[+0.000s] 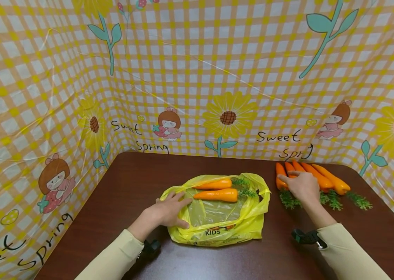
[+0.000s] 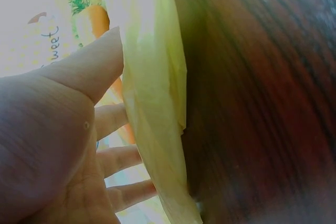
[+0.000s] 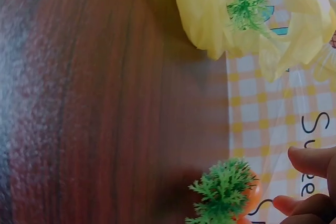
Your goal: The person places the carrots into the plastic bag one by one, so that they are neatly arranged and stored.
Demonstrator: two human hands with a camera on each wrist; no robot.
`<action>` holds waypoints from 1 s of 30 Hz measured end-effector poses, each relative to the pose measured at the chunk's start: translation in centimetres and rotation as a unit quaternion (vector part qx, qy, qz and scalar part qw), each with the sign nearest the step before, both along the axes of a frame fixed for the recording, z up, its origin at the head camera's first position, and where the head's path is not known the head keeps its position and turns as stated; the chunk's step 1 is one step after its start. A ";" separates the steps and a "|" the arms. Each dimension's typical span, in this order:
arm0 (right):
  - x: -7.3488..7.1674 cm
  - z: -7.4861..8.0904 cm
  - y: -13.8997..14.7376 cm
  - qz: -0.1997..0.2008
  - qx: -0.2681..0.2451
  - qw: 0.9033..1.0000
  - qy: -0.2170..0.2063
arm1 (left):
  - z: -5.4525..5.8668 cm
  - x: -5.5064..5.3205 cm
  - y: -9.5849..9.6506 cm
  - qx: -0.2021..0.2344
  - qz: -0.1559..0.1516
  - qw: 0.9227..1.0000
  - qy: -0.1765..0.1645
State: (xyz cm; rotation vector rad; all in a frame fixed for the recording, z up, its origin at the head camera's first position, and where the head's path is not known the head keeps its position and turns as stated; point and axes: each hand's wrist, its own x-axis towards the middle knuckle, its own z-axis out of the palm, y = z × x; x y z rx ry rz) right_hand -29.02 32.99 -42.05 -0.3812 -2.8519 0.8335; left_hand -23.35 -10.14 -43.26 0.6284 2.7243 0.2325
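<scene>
The yellow bag (image 1: 251,229) lies on the brown counter (image 1: 239,260), its mouth wide and KIDS printed at its 6 o'clock side. Inside, in the 12 o'clock half, two carrots (image 1: 218,195) lie side by side, tips to 9 o'clock, green leaves to 3. The left hand (image 1: 169,210) rests at the bag's 9 o'clock rim, fingers straight and spread (the left wrist view shows them against the plastic). Well apart from the bag, toward 2 o'clock, five loose carrots (image 1: 336,182) lie in a row, tips to about 11. The right hand (image 1: 303,188) is over their 9 o'clock end, thumb and finger parted; I cannot tell whether it touches one. A checked cloth (image 1: 183,77) (sunflowers and "Sweet Spring" on it) hangs at 12 o'clock.
</scene>
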 end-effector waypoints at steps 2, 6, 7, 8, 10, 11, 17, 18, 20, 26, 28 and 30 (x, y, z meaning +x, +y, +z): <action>0.0 -0.2 0.1 -0.003 0.006 1.000 -0.007 | 0.0 0.0 0.0 0.000 0.000 1.000 0.002; -0.1 -0.3 0.3 -0.004 0.015 1.000 -0.015 | -0.1 0.0 0.0 -0.002 0.000 1.000 0.004; -0.2 -0.4 0.3 -0.002 0.017 1.000 -0.017 | -0.1 -0.1 0.1 -0.003 0.001 1.000 0.004; -0.2 -0.4 0.4 -0.001 0.020 1.000 -0.019 | -0.1 -0.1 0.1 -0.003 0.001 1.000 0.004; -0.2 -0.5 0.5 0.001 0.023 0.999 -0.023 | -0.2 -0.1 0.1 -0.004 0.000 1.000 0.003; -0.3 -0.6 0.6 0.003 0.025 0.999 -0.026 | -0.2 -0.1 0.1 -0.004 0.000 1.000 0.003; -0.4 -0.9 0.7 0.004 0.032 0.999 -0.038 | -0.2 -0.2 0.1 -0.006 -0.001 1.000 0.002; -0.4 -1.0 0.8 0.003 0.033 0.999 -0.040 | -0.2 -0.2 0.1 -0.006 0.000 1.000 0.002; -0.5 -1.0 0.8 0.003 0.035 0.998 -0.043 | -0.2 -0.2 0.1 -0.006 0.000 1.000 0.002; -0.6 -1.2 0.8 0.004 0.044 0.998 -0.046 | -0.3 -0.1 0.0 -0.003 0.001 1.000 0.002; -0.6 -1.2 0.8 0.004 0.044 0.998 -0.048 | -0.3 -0.1 0.0 -0.002 0.002 1.000 0.002; -0.6 -1.3 0.8 0.004 0.042 0.998 -0.051 | -0.2 -0.1 0.0 -0.001 0.003 1.000 0.002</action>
